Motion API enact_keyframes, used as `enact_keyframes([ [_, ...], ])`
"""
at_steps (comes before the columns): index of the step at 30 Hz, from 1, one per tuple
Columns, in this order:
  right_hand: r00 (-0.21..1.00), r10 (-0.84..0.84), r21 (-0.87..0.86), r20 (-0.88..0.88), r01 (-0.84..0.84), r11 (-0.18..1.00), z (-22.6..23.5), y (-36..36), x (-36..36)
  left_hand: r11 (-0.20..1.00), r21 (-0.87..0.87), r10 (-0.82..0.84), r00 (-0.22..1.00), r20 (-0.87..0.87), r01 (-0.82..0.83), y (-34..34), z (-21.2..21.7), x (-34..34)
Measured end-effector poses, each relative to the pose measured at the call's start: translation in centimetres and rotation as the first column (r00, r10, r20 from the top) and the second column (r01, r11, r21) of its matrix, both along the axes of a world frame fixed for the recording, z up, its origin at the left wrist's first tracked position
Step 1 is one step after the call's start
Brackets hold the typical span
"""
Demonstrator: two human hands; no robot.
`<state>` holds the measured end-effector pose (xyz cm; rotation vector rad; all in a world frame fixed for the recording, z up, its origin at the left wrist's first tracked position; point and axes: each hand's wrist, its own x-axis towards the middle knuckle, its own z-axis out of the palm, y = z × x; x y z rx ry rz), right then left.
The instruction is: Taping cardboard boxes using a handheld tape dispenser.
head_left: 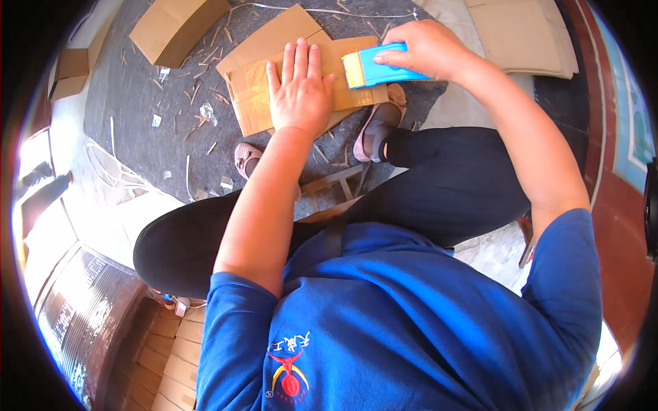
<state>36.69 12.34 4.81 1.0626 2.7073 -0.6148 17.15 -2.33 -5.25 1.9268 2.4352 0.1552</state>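
My left hand (301, 96) lies flat, fingers stretched forward, on a flat folded piece of cardboard (253, 122). Glossy brown tape (248, 77) covers part of the board around that hand. A blue tape dispenser (375, 74) with a yellow toothed front is gripped in my right hand (428, 49). Its yellow end is over the right part of the cardboard; whether it touches is hard to tell. Beneath the board's near right edge is my shoe (377, 127).
A brown carton (177, 31) stands at the far left, and a smaller box (70, 68) sits beyond it. Flat cardboard sheets (524, 38) are stacked at the far right. Cardboard scraps and a white strap (113, 164) litter the dark mat (137, 120).
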Motion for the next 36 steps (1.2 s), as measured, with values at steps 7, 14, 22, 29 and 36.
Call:
enact_keyframes([
  [7,0.991,-0.097,-0.135,-0.094,0.084,0.987,-0.7,3.3,8.4,0.995,0.039,-0.099,0.993,0.061,0.097,-0.4,-0.4,0.4],
  [14,0.987,-0.153,-0.061,-0.052,0.149,0.987,-1.4,3.6,11.2,0.995,0.004,-0.102,0.994,0.039,0.102,0.1,0.6,1.4],
  [22,0.988,-0.152,0.000,0.036,0.152,0.988,-1.1,3.2,9.3,0.959,-0.012,-0.282,0.954,0.104,0.285,2.1,0.8,5.6],
  [29,0.965,-0.173,-0.075,-0.196,0.161,0.984,-2.4,4.2,13.2,0.959,-0.007,-0.281,0.955,0.091,0.283,2.1,0.2,6.1],
  [36,0.989,-0.148,0.142,0.028,0.143,0.979,-4.1,-0.1,4.7,0.962,0.016,-0.271,0.956,0.112,0.271,2.3,0.1,6.3],
])
